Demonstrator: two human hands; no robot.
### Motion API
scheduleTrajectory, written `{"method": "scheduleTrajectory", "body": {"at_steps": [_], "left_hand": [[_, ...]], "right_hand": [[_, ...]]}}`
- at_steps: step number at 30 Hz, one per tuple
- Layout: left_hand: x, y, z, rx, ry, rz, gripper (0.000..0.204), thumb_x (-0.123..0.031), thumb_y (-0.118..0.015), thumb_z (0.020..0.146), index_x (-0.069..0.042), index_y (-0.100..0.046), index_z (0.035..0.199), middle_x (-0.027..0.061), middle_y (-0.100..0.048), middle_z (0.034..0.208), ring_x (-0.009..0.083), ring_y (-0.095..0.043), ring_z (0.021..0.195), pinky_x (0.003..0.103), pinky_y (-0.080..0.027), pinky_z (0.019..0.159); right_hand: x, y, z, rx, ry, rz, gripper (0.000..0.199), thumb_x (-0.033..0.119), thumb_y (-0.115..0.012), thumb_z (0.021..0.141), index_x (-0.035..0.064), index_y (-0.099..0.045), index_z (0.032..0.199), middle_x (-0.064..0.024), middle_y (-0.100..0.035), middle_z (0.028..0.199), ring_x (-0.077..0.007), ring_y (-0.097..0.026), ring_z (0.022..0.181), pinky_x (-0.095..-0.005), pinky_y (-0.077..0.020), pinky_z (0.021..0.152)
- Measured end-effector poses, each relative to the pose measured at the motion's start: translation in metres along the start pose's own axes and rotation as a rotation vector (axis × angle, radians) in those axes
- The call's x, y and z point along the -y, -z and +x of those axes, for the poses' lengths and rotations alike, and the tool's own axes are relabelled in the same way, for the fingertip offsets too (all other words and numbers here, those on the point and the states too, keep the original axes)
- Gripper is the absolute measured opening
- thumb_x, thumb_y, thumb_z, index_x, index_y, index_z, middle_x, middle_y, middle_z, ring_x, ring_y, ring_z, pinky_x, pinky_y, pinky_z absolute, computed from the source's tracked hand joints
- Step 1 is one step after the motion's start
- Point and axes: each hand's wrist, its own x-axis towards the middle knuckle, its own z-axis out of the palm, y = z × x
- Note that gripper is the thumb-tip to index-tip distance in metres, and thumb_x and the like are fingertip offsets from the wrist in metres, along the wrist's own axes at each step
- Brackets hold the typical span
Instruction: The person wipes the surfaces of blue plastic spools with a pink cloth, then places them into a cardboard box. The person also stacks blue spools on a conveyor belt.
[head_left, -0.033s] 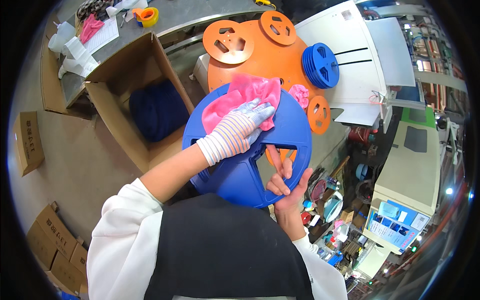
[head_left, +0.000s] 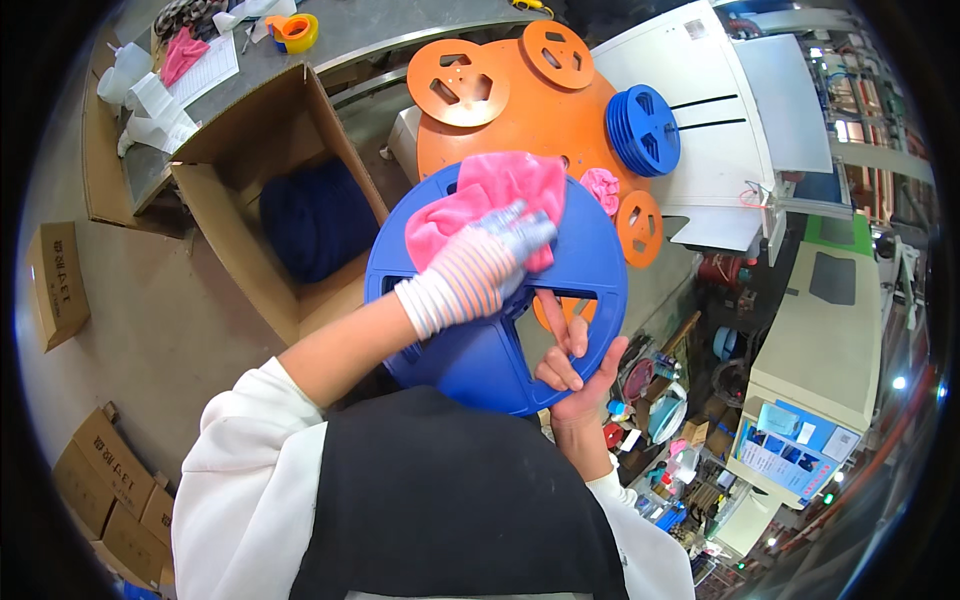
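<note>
Your left hand (head_left: pixel 480 265), in a striped knit glove, presses a crumpled pink cloth (head_left: pixel 500 195) flat against the face of the large round blue plastic reel (head_left: pixel 450 350), fingers spread over the cloth rather than closed round it. Your bare right hand (head_left: pixel 570 370) grips the reel at its lower right rim, fingers hooked through one of the cut-out openings, holding it tilted up in front of your chest.

Between the two pictures nothing has shifted: cloth, reel and both hands sit exactly as they did, so the cloth is still working the upper part of the face, with the lower part uncovered.

Beyond the reel lies a stack of orange plastic reels (head_left: pixel 500 100), with smaller blue reels (head_left: pixel 645 130) beside them. To your left an open cardboard box (head_left: pixel 250 140) holds a dark blue bundle (head_left: pixel 315 215).
</note>
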Motion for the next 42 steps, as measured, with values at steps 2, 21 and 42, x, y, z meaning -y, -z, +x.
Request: {"method": "scheduleTrajectory", "body": {"at_steps": [2,21,42], "left_hand": [[-0.016,-0.010,-0.031,0.103,-0.130,0.109,0.058,-0.004,-0.062,0.076,-0.005,-0.053,0.133,0.0215,-0.058,0.127,0.0425,-0.051,0.127,0.050,-0.044,0.101],[0.013,0.036,-0.135,-0.067,0.080,0.269,0.059,0.001,-0.069,0.070,-0.008,-0.059,0.128,0.0206,-0.058,0.129,0.0328,-0.064,0.093,0.034,-0.052,0.078],[0.031,0.077,-0.180,-0.310,0.787,-1.390,0.040,-0.030,-0.068,0.092,-0.001,-0.061,0.119,0.0177,-0.066,0.113,0.0286,-0.063,0.108,0.042,-0.050,0.098]], "right_hand": [[0.002,0.014,-0.002,-0.043,0.046,0.050,0.056,0.061,-0.060,0.090,0.0074,-0.044,0.082,-0.0194,-0.032,0.156,-0.0037,-0.036,0.044,-0.0209,-0.0314,0.046],[0.029,0.029,0.000,0.044,0.311,0.231,0.045,0.046,-0.061,0.096,0.0037,-0.046,0.089,-0.0229,-0.020,0.160,-0.0056,-0.046,0.050,-0.0226,-0.0383,0.050],[0.038,0.012,0.014,-0.349,0.365,-0.416,0.046,0.047,-0.049,0.100,0.0042,-0.057,0.115,-0.0288,-0.017,0.158,-0.0298,-0.072,0.088,-0.0317,-0.0565,0.063]]}}
